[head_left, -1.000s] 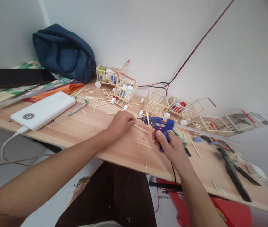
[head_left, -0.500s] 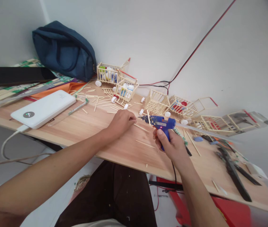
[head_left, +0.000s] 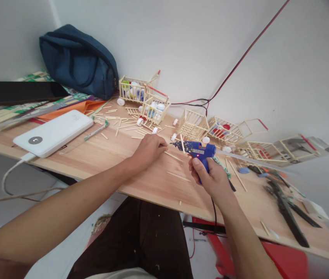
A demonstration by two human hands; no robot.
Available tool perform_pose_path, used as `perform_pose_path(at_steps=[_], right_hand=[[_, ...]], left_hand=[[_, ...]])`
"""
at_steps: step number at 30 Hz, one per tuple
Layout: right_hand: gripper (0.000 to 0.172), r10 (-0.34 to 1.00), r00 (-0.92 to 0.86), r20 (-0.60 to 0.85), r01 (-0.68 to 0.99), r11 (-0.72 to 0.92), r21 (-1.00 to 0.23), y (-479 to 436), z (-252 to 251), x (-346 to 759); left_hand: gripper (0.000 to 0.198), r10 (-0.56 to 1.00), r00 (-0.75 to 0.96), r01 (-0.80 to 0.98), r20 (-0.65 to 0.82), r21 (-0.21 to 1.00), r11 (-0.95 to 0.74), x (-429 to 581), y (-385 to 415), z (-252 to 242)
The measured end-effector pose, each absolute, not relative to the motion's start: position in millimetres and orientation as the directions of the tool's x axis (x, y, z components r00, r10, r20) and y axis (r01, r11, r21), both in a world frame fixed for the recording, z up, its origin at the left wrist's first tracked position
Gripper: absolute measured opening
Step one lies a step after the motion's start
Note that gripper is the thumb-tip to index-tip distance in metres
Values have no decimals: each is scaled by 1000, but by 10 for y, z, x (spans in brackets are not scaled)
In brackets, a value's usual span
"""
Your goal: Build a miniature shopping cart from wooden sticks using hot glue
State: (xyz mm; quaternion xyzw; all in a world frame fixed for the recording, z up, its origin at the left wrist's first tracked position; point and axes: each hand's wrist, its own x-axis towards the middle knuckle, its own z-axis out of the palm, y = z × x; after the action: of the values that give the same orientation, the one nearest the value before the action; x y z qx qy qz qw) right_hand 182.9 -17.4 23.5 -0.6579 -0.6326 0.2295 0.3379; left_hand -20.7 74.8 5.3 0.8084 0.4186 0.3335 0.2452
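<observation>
My right hand (head_left: 211, 174) is wrapped round the handle of a blue glue gun (head_left: 203, 151), its small red light lit and a long clear glue stick (head_left: 248, 158) running out of its back. The speckled nozzle points left, ending just beside the fingertips of my left hand (head_left: 152, 149). Those fingers are pinched at the near end of a thin wooden stick (head_left: 173, 156); the grip itself is partly hidden. A short upright stick (head_left: 182, 143) shows in front of the gun's barrel. Another thin stick (head_left: 178, 176) lies on the table below.
Small stick-built carts (head_left: 192, 126) with white wheels line the wall, some holding coloured caps. Cut sticks (head_left: 120, 124) are scattered behind my left hand. A white power bank (head_left: 54, 133), blue bag (head_left: 79, 62) and phone (head_left: 22, 93) stand left; black-handled cutters (head_left: 288, 215) lie right.
Almost nothing has shifted. Both hands and the glue gun hold nearly the same position, with the nozzle still at my left fingertips.
</observation>
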Motion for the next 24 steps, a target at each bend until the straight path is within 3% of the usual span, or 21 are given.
perform_pose_path(at_steps=[24], right_hand=[[52, 987, 81, 140, 787, 23, -617, -205, 329, 1790]], left_hand=[[16, 834, 419, 487, 360, 686, -541, -209, 754, 20]])
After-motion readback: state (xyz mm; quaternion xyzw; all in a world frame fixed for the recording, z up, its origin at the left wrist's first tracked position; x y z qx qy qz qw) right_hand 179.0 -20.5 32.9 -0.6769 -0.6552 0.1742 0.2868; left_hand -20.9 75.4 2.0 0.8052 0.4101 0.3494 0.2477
